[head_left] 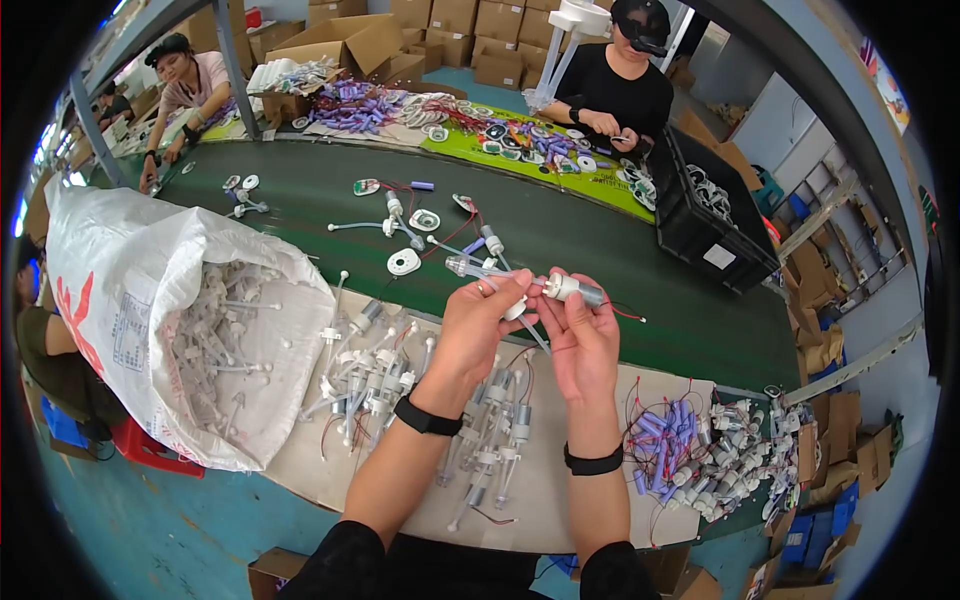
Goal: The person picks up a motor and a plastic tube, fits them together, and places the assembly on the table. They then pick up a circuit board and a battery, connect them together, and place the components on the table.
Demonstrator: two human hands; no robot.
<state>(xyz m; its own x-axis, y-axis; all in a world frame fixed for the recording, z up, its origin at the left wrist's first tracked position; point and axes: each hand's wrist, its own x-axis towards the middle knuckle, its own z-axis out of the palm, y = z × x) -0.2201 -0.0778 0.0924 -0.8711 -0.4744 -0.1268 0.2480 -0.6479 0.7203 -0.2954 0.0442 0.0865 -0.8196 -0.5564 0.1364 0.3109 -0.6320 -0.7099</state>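
Above the near edge of the green conveyor belt [690, 325], both my hands are raised and close together. Fingers of my left hand [475, 325] pinch a clear plastic tube fitting [468, 267]; a white collar and another clear tube stick out below the fingertips. My right hand [583, 350] grips a small silver motor with a white head [588, 293], its thin red and black wires trailing right. The two parts nearly meet, but fingers hide whether they are joined. Below my hands, a pile of motor-and-tube assemblies [495, 425] lies on the cardboard-covered bench.
A white woven sack [130, 290] of clear tube parts lies open at left. Purple cylindrical batteries [665, 435] and more motors [735, 450] are heaped at right. White discs and wired parts sit on the belt. Across it, a co-worker [615, 90] works beside a black crate [715, 215].
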